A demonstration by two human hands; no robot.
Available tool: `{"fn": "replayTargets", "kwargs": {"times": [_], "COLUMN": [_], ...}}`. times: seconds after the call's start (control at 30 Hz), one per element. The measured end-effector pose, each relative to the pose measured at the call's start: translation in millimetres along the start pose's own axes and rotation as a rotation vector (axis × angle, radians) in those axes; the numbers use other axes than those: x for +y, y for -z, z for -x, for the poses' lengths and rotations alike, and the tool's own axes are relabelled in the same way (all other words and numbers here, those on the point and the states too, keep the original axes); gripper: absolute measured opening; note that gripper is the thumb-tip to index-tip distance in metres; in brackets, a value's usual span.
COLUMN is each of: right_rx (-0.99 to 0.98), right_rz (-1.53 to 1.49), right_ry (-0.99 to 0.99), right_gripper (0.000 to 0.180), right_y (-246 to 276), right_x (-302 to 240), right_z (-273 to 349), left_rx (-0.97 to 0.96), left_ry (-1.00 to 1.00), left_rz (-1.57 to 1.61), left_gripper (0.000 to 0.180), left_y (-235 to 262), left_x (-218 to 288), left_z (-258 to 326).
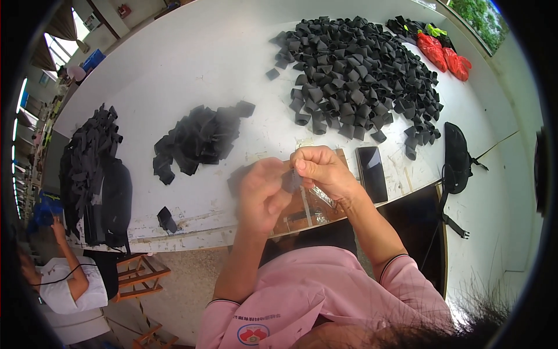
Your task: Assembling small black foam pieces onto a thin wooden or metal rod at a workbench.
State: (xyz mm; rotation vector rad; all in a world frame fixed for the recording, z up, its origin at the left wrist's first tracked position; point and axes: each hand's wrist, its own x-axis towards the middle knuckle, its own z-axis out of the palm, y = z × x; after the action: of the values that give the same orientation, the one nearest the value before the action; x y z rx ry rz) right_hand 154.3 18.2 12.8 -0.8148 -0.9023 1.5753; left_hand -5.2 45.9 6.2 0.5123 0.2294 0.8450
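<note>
Both hands meet over the near edge of the white table (200, 224). My right hand (325, 171) is closed, thumb against curled forefinger, pinching a small black fabric piece (291, 181). Just left of that piece is my left hand (261, 195), smeared by motion; its grip cannot be made out. Beneath the hands lies a brown board (293, 209) with a shiny silvery strip (321, 196) across it. A loose heap of flat black pieces (200, 136) lies beyond my left hand, and a single black piece (167, 220) sits nearer the edge.
A large pile of folded black fabric loops (354, 75) covers the far right. A phone (372, 173) lies right of the board, with a black strapped pouch (456, 157) farther right. Red plastic bags (444, 56) sit behind. Black strips (90, 157) hang at the left edge, near another person (72, 276).
</note>
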Motion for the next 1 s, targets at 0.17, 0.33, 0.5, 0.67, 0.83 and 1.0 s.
{"fn": "replayTargets", "kwargs": {"times": [0.17, 0.33, 0.5, 0.67, 0.83, 1.0], "right_rx": [0.004, 0.044, 0.054, 0.07, 0.16, 0.294], "right_rz": [-0.003, 0.03, 0.119, 0.296, 0.686, 1.067], "right_ry": [0.002, 0.022, 0.081, 0.24, 0.529, 0.909], "right_gripper": [0.025, 0.024, 0.024, 0.021, 0.018, 0.019], "right_y": [2.1, -4.8, -19.6, -29.7, -36.5, -40.9], "right_x": [5.5, -4.3, -23.2, -23.0, -18.0, -17.5], "right_z": [0.7, 3.8, 10.4, 17.8, 22.8, 23.1], "left_rx": [0.092, 0.108, 0.142, 0.187, 0.262, 0.269], "left_ry": [-0.058, -0.023, -0.009, -0.07, -0.306, -0.493], "left_rz": [-0.216, -0.154, -0.3, -0.598, -0.838, -0.889], "left_gripper": [0.021, 0.019, 0.021, 0.022, 0.018, 0.017], "left_y": [-0.7, -12.9, -30.1, -48.2, -51.9, -54.1], "left_x": [-1.1, 3.6, 15.0, 20.9, 4.5, -8.4], "left_z": [4.1, 2.5, 7.6, 10.8, 12.2, 13.7]}}
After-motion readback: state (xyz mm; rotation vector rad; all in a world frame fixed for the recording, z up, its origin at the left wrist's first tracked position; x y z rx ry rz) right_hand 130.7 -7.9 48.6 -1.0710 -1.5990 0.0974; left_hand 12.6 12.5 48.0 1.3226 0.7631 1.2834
